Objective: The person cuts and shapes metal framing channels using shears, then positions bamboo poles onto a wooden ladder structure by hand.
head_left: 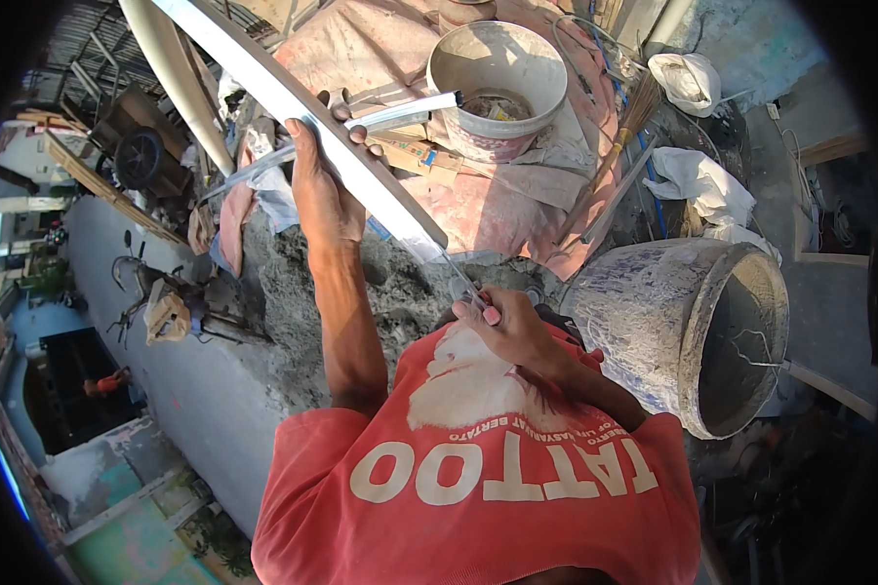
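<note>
A long pale metal bar [312,122] runs slantwise from the top left down to the front of my chest. My left hand [330,190] grips it near the middle, thumb on the near face and fingertips showing past the far edge. My right hand [507,327] is closed around a thin metal tool [461,278], whose handle is hidden in the fist. The tool's narrow end is at the bar's lower end; I cannot tell whether they touch. Behind my left fingers lies another shiny metal bar [400,114].
A cement-stained bucket [556,112] stands on a dusty pink tarp [488,219]. To the right, a large crusted bucket [644,312] lies on its side. A motorbike [171,302] and a wheelbarrow wheel [139,156] are at left. White sacks [702,185] lie at upper right.
</note>
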Tool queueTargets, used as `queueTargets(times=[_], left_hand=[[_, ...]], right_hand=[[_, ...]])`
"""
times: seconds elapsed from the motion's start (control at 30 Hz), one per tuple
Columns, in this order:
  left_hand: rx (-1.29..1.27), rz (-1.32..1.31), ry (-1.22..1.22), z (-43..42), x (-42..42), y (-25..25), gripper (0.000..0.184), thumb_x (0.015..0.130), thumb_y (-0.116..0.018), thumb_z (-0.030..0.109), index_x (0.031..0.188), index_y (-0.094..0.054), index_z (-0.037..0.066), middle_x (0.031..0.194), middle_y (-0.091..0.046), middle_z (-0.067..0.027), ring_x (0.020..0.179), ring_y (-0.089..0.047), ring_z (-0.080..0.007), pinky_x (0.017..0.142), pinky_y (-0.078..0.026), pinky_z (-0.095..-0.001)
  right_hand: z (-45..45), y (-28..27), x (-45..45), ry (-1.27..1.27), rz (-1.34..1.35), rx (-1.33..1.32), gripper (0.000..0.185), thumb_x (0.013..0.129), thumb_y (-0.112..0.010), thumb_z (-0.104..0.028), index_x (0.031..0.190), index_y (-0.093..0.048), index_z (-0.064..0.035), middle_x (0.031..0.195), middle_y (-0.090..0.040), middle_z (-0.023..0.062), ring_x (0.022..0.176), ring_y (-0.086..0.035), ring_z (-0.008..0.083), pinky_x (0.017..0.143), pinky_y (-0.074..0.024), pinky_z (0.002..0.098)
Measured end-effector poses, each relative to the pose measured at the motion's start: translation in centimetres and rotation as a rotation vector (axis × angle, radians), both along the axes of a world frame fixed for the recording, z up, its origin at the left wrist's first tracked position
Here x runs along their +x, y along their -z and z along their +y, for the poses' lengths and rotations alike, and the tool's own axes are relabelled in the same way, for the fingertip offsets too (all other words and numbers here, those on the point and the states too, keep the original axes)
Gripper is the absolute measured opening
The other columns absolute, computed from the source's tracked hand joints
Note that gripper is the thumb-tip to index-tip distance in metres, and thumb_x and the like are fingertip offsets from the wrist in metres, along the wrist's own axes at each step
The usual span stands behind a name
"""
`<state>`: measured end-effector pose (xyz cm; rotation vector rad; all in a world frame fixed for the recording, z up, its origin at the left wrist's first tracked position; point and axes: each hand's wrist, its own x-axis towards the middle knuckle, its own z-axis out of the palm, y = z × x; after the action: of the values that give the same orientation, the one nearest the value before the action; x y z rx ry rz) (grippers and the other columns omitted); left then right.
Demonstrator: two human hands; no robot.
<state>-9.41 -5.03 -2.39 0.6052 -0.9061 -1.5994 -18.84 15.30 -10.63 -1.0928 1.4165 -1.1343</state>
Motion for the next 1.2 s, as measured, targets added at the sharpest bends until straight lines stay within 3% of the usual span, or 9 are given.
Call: queueTargets(times=[0.07,0.17,0.23,0.33,0.47,0.53,0.63,0.73,1.2], left_hand=[[0.128,-0.068,-0.085,0.7,-0.4,-0.9,0.039,0.091,-0.047,0.041,0.105,-0.049,0.005,0.078,-0.050,-0.0023,0.061,-0.049,-0.0113,0.050,-0.048,-0.0261],[0.212,-0.129,-0.171,0.0,-0.5,-0.3,0.031,0.089,-0.053,0.034,0.102,-0.050,0.005,0.071,-0.046,-0.0001,0.053,-0.046,-0.0083,0.043,-0.044,-0.0232],[0.237,-0.087,-0.166,-0.7,-0.4,0.3,0.029,0.088,-0.054,0.028,0.105,-0.049,0.005,0.068,-0.045,0.0010,0.050,-0.044,-0.0058,0.039,-0.041,-0.0211],[0.179,0.056,-0.068,-1.0,0.3,0.3,0.030,0.090,-0.051,0.026,0.112,-0.045,0.008,0.062,-0.044,-0.0001,0.047,-0.044,-0.0073,0.039,-0.040,-0.0210],[0.080,0.251,0.054,-2.0,1.3,0.4,0.028,0.092,-0.047,0.027,0.113,-0.045,0.010,0.060,-0.042,-0.0010,0.043,-0.041,-0.0093,0.036,-0.039,-0.0234],[0.044,0.280,0.094,-2.1,1.5,0.2,0.027,0.092,-0.045,0.027,0.113,-0.046,0.009,0.060,-0.041,-0.0009,0.042,-0.040,-0.0092,0.036,-0.039,-0.0237],[-0.009,0.312,0.168,-2.0,1.5,-0.1,0.027,0.093,-0.044,0.028,0.113,-0.047,0.009,0.059,-0.040,-0.0007,0.042,-0.039,-0.0088,0.035,-0.038,-0.0238],[-0.017,0.338,0.215,-1.9,1.6,-0.1,0.028,0.093,-0.042,0.028,0.113,-0.047,0.008,0.060,-0.039,-0.0005,0.041,-0.038,-0.0084,0.035,-0.038,-0.0233],[-0.031,0.265,0.226,-1.1,1.4,-0.4,0.029,0.093,-0.042,0.027,0.114,-0.047,0.008,0.060,-0.039,-0.0010,0.040,-0.038,-0.0080,0.034,-0.036,-0.0227]], right_hand=[[-0.1,0.1,0.1,0.048,0.079,-0.011,0.035,0.082,-0.064,-0.028,0.068,-0.050,0.0003,0.049,-0.040,0.0035,0.046,-0.038,0.0096,0.043,-0.0346,0.0288],[-0.2,-0.4,0.5,0.041,0.193,-0.066,0.036,0.081,-0.065,-0.027,0.070,-0.049,0.0021,0.047,-0.044,0.0055,0.041,-0.044,0.0138,0.041,-0.0368,0.0294],[-0.5,-0.5,0.4,0.025,0.223,-0.060,0.037,0.080,-0.065,-0.028,0.070,-0.049,0.0031,0.048,-0.047,0.0090,0.040,-0.050,0.0196,0.041,-0.0397,0.0316],[-0.2,-0.4,0.2,-0.022,0.173,-0.042,0.036,0.081,-0.064,-0.030,0.072,-0.050,0.0020,0.049,-0.044,0.0068,0.043,-0.046,0.0148,0.042,-0.0377,0.0302],[0.2,-0.2,-0.7,-0.179,0.075,0.105,0.037,0.082,-0.063,-0.033,0.074,-0.051,0.0005,0.054,-0.043,0.0022,0.050,-0.042,0.0103,0.046,-0.0350,0.0269],[0.2,-0.9,-1.0,-0.223,-0.141,0.145,0.033,0.084,-0.059,-0.034,0.075,-0.051,-0.0031,0.059,-0.040,-0.0032,0.056,-0.036,0.0059,0.049,-0.0302,0.0233],[-0.6,-2.3,-2.1,-0.371,-0.394,0.316,0.029,0.087,-0.056,-0.032,0.074,-0.051,-0.0060,0.060,-0.038,-0.0066,0.056,-0.034,0.0040,0.049,-0.0276,0.0221],[-0.5,-1.9,-2.1,-0.403,-0.501,0.284,0.026,0.089,-0.054,-0.030,0.074,-0.051,-0.0081,0.060,-0.037,-0.0074,0.055,-0.032,0.0028,0.048,-0.0258,0.0222],[-0.4,-2.7,-1.4,-0.298,-0.180,0.234,0.035,0.084,-0.059,-0.033,0.066,-0.050,-0.0039,0.058,-0.037,-0.0035,0.058,-0.033,0.0070,0.052,-0.0306,0.0261]])
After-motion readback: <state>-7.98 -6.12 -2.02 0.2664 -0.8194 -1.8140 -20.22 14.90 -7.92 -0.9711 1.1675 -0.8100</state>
